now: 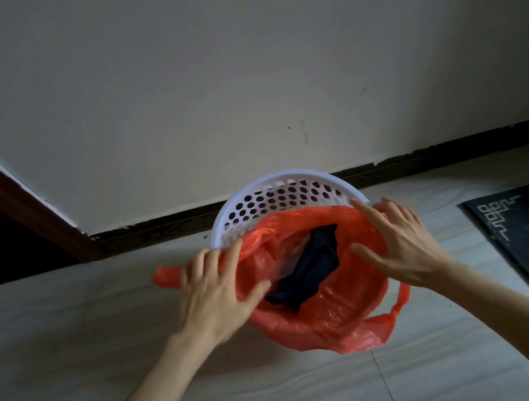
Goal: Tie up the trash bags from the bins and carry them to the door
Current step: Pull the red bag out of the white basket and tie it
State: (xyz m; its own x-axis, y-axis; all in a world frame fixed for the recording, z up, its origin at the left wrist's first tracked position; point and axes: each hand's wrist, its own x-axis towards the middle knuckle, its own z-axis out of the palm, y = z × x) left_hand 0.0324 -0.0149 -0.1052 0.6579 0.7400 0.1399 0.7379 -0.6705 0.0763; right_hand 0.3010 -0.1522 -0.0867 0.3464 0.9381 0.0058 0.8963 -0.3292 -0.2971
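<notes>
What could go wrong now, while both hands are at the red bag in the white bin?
1. The left hand and right hand lie with spread fingers on the red bag, not gripping; it may slip.
2. The thin plastic could tear at the bin rim.
3. The dark item lies near the open mouth and might fall out.

Both hands, left (216, 286) and right (399, 248), spread on red bag (336, 310) lining white perforated bin (276, 195).

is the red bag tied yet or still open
Open: the red bag gapes wide, dark cloth visible inside, handles loose at each side.
</notes>
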